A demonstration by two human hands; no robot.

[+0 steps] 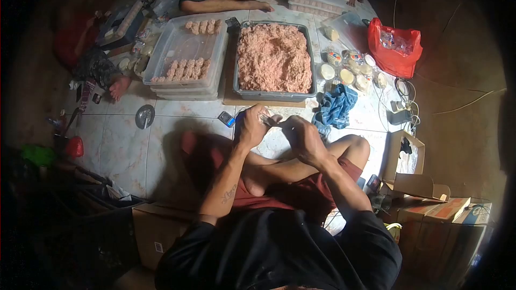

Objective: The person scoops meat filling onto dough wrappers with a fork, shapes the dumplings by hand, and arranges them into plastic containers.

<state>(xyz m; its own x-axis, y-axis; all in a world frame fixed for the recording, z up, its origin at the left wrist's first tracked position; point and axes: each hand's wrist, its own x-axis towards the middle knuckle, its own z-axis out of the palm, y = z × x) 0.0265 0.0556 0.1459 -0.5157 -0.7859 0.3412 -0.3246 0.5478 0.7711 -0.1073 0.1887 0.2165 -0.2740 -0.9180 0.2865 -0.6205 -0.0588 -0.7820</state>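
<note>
My left hand (251, 127) is closed, thumb side up, in front of the grey tub (277, 95). What it holds, if anything, is mostly hidden by the fingers. My right hand (304, 138) is closed around the end of a small spoon-like metal utensil (273, 120), whose other end reaches to my left hand. Just beyond both hands, the tub is heaped with pink minced meat paste (274, 56). A small blue and black device (226, 119) lies on the tiles left of my left hand.
Stacked clear plastic boxes (161, 87) with rows of meat portions stand left of the tub. A blue cloth (337, 106), wrapped round items and a red plastic bag (395, 53) lie right. A metal lid-like disc (144, 116) is at left. Other people sit across and at left.
</note>
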